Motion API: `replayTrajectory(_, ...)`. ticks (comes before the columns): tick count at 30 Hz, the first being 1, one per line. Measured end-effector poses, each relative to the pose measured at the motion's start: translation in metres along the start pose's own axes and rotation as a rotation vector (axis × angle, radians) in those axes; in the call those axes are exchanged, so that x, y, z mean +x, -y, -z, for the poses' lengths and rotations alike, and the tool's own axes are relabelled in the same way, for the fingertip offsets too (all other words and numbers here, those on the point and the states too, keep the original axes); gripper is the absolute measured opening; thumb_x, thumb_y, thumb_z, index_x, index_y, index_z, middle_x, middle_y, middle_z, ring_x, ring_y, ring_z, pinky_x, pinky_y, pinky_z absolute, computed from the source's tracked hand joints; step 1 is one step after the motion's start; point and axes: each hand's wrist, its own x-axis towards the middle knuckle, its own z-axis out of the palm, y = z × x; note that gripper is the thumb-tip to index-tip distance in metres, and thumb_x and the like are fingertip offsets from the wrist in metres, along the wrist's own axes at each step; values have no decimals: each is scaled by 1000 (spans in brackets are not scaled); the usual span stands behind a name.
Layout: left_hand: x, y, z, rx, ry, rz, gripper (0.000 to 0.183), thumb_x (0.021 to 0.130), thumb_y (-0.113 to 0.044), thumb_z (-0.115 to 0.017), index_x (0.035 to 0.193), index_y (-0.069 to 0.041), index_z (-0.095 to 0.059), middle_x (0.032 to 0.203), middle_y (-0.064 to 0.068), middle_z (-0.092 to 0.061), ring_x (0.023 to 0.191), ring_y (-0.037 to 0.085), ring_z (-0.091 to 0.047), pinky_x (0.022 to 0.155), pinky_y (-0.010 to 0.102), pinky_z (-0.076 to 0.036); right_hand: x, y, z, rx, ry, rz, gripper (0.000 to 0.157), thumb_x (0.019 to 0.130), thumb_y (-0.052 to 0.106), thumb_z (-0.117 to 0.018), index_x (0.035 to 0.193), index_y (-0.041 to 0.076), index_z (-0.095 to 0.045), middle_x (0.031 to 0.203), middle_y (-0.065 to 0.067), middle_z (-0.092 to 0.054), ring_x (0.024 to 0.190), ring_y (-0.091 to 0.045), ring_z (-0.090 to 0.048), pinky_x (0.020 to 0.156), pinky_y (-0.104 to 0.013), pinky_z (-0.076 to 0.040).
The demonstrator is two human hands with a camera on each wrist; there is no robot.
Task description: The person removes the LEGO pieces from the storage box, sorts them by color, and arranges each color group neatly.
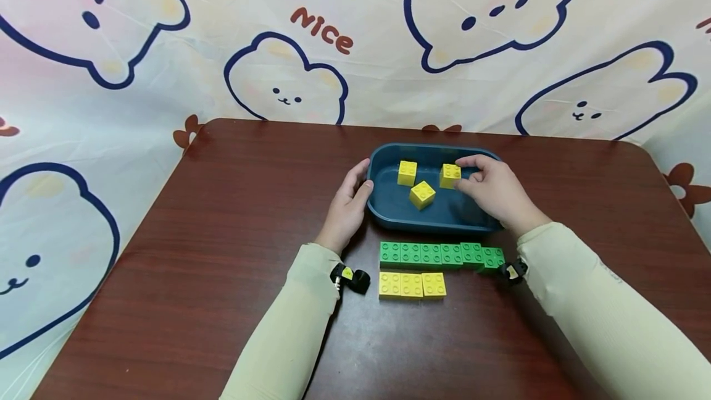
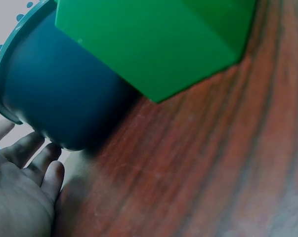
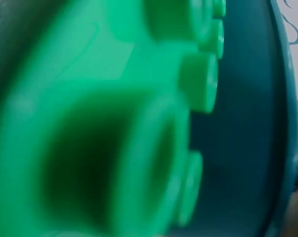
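A dark blue tray point(image 1: 472, 218) holds yellow toy building blocks. My right hand point(image 1: 500, 193) reaches over its right end and pinches one yellow block point(image 1: 449, 176) between thumb and index finger. Two others, a yellow block point(image 1: 407, 173) and a turned yellow block point(image 1: 423, 195), lie inside to the left. My left hand point(image 1: 345, 208) rests against the tray's left end with its fingers extended; the left wrist view shows these fingers point(image 2: 52, 177) along the tray's outer wall point(image 2: 64, 94). In the right wrist view, the right hand is mostly out of sight.
In front of the tray, a row of green blocks point(image 1: 430, 255) runs sideways, close to the right wrist. Nearer to me is a shorter row of yellow blocks point(image 1: 411, 286). The brown table point(image 1: 250, 202) backs onto a printed cloth point(image 1: 378, 85).
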Motion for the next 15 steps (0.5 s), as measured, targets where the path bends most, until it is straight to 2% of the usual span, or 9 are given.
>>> replayTrajectory(4, 0, 0, 0, -7, 0, -1, 47, 108, -27, -47, 154, -32, -39, 153, -11, -42, 141, 7, -37, 117, 38, -31, 11, -2, 0, 117, 55, -78, 53, 100, 21, -62, 149, 7, -44, 73, -7, -59, 48, -15, -39, 46, -31, -38)
replayTrajectory(6, 0, 0, 0, -12, 1, -1, 47, 108, -27, -47, 154, -32, -39, 153, -11, -41, 141, 7, -36, 117, 38, -31, 16, -4, 0, 159, 77, -107, 54, 101, 20, -60, 150, 7, -41, 86, -12, -65, 47, -13, -37, 46, -29, -37)
replayTrajectory(8, 0, 1, 0, -19, 4, -3, 46, 109, -27, -46, 154, -32, -39, 153, -11, -41, 141, 7, -36, 117, 38, -31, 19, -5, -1, 184, 102, -131, 56, 102, 19, -57, 153, 7, -37, 100, -16, -65, 46, -12, -34, 46, -28, -35)
replayTrajectory(11, 0, 1, 0, -26, 8, -10, 47, 109, -27, -46, 154, -31, -39, 153, -12, -41, 141, 7, -36, 117, 39, -31, 22, -6, -2, 173, 131, -163, 60, 103, 19, -55, 157, 9, -30, 119, -18, -57, 48, -12, -34, 48, -29, -36)
replayTrajectory(15, 1, 2, 1, -30, 10, -15, 47, 109, -27, -46, 155, -30, -38, 153, -11, -41, 141, 7, -36, 117, 40, -30, 25, -6, -6, 118, 142, -188, 64, 104, 19, -54, 159, 10, -24, 128, -17, -52, 49, -13, -37, 51, -30, -40)
